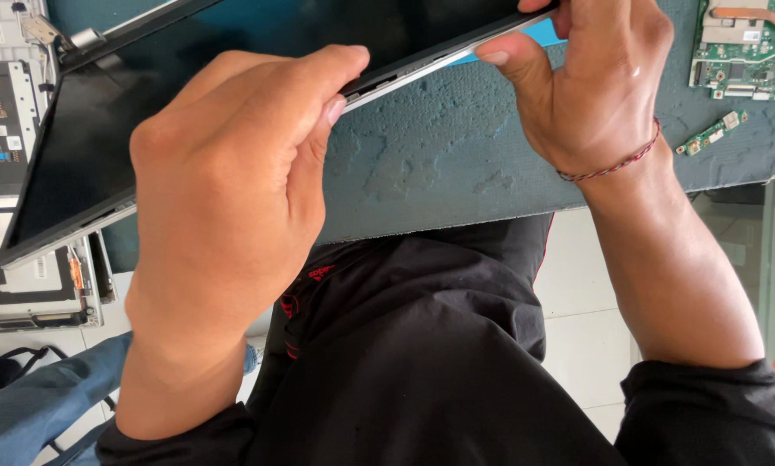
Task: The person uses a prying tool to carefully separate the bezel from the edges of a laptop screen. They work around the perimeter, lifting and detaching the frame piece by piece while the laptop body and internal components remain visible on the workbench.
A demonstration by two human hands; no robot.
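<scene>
A laptop screen panel (85, 147) with a dark glass face and a silver edge is held tilted above the table. My left hand (223, 207) grips its lower edge, the thumb tip pressed on the silver rim near a gap. My right hand (595, 78) pinches the same edge farther right, thumb under and fingers over; a red string bracelet circles that wrist. A metal hinge (38, 30) sticks out at the panel's upper left corner.
A teal work mat (439, 164) covers the table. A green circuit board (746, 43) and a small board strip (711, 132) lie at the upper right. An opened laptop base (3, 121) with exposed parts lies at the left. White floor tiles show below.
</scene>
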